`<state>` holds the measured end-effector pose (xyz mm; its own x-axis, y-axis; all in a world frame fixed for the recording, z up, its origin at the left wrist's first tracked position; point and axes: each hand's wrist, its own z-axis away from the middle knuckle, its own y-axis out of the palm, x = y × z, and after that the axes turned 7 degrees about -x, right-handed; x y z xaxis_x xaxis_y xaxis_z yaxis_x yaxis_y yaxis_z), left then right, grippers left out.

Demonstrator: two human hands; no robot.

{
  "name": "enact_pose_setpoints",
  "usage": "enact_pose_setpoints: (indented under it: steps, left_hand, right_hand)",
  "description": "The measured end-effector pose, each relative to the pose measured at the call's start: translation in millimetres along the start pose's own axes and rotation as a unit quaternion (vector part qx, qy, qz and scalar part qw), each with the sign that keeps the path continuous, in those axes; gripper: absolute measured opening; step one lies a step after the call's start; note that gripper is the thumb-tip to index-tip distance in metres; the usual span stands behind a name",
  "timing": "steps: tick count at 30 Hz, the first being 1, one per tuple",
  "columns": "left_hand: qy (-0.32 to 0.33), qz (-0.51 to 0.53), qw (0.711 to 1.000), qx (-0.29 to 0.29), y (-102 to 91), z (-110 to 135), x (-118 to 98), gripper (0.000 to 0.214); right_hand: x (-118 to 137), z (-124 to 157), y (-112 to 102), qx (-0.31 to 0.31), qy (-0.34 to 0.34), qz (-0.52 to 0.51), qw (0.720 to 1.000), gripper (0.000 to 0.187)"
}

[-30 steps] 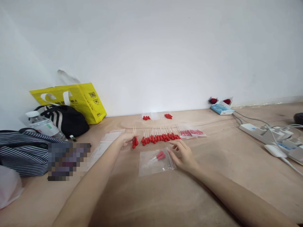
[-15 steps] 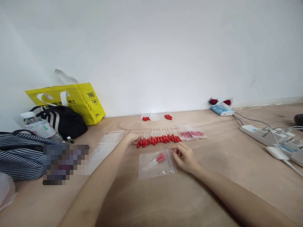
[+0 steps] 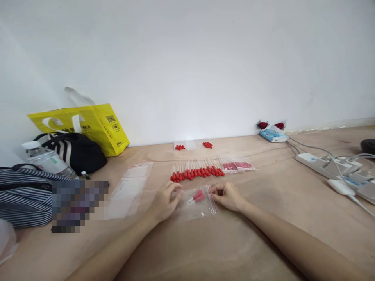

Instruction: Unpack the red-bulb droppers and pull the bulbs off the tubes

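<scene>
A clear zip-lock bag lies flat in front of me, with a few red-bulbed droppers inside. At its right edge, by the red zip strip, my right hand is closed on the bag. My left hand is at the bag's left side, fingers curled and slightly blurred; what they hold, if anything, is hidden. Just beyond both hands runs a row of loose droppers, red bulbs toward me and thin stems pointing away.
Filled bags lie right of the row, flat plastic bags to the left. Red bulbs lie near the wall. A yellow bag, black bag and bottle stand left; a power strip and cables lie right.
My left hand has come back toward me from the left end of the dropper row to the bag's left side. The right hand stays at the zip edge.
</scene>
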<state>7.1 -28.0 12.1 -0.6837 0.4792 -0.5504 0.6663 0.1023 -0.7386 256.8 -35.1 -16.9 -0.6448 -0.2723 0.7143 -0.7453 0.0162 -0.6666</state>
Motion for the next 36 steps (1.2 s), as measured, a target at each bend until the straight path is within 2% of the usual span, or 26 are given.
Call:
enact_pose_setpoints:
  steps: [2,5,10,13,16,19,21,30,33,36]
  left_hand:
    - [0.081,0.011,0.994,0.069,6.3,15,-9,0.030]
    - [0.101,0.009,0.987,0.125,12.3,22,-13,0.043]
    - [0.090,-0.003,0.984,0.153,12.2,21,-9,0.045]
    - [0.087,-0.007,0.983,0.161,10.3,21,-11,0.045]
    - [0.086,-0.008,0.983,0.163,9.2,21,-13,0.045]
    - [0.076,-0.006,0.983,0.165,9.2,21,-15,0.045]
    - [0.069,-0.006,0.984,0.166,9.5,20,-15,0.045]
    - [0.066,-0.001,0.984,0.163,9.3,20,-15,0.043]
    - [0.058,0.001,0.986,0.159,9.2,20,-15,0.043]
    - [0.049,-0.004,0.985,0.163,9.1,20,-14,0.043]
  right_hand:
    - [0,-1,2,0.011,-0.031,-0.027,0.999,0.012]
    - [4,0,4,0.016,-0.086,-0.075,0.993,0.023]
    - [17,3,3,0.066,-0.126,-0.104,0.984,0.034]
    - [22,2,3,0.075,-0.129,-0.079,0.986,0.027]
    - [23,1,4,0.058,-0.131,-0.045,0.989,0.019]
    - [22,0,6,0.044,-0.102,-0.038,0.993,0.019]
    - [21,0,8,0.058,-0.073,-0.073,0.993,0.021]
    - [14,1,11,0.131,-0.023,-0.238,0.962,0.019]
    - [9,-2,1,0.116,0.036,-0.286,0.951,0.025]
    - [-2,-6,-21,0.124,0.084,-0.319,0.936,0.027]
